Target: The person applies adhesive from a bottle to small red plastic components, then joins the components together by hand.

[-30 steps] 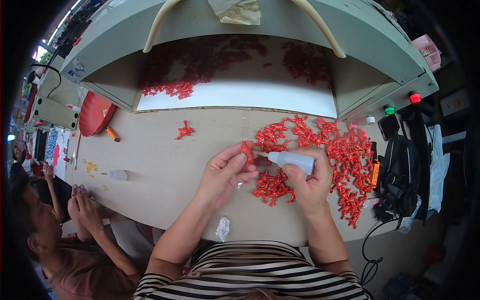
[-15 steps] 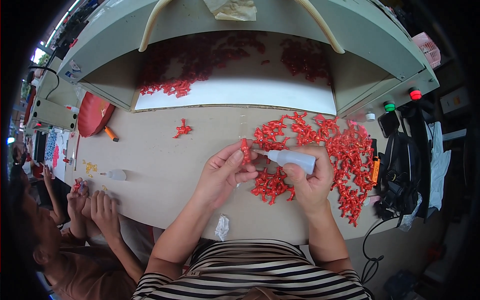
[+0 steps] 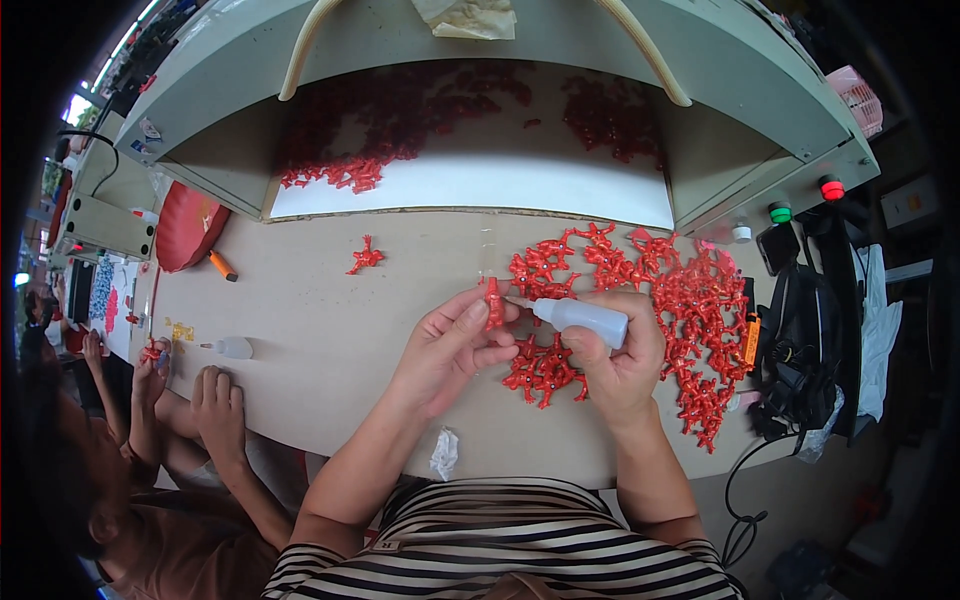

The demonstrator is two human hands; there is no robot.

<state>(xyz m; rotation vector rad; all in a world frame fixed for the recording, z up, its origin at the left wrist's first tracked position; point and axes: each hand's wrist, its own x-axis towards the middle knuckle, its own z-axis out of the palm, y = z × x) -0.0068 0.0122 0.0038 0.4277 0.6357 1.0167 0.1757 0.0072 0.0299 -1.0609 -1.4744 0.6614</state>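
Observation:
Between the thumb and fingers of my left hand (image 3: 452, 342) is a small red plastic figure piece (image 3: 494, 304), held upright above the table. My right hand (image 3: 628, 352) is wrapped round a pale, translucent squeeze bottle (image 3: 590, 320). The bottle lies tilted, its thin nozzle (image 3: 519, 301) pointing left and at or very near the red piece; whether it touches I cannot tell. Beyond and beside the bottle lie many red figures (image 3: 545, 262), partly hidden by my right hand. One red figure (image 3: 366, 255) lies alone to the left.
A grey hooded booth (image 3: 700, 190) at the back holds piles of red parts (image 3: 350, 165). A red bowl (image 3: 190, 228), an orange-and-black tool (image 3: 222, 266) and another squeeze bottle (image 3: 234, 348) stand left, near a co-worker's hand (image 3: 215, 410). Crumpled white paper (image 3: 445, 453) lies near the front edge.
My hands and the bottle have barely shifted. The co-worker's hands at the left have moved apart, one lifting a small red piece slightly away.

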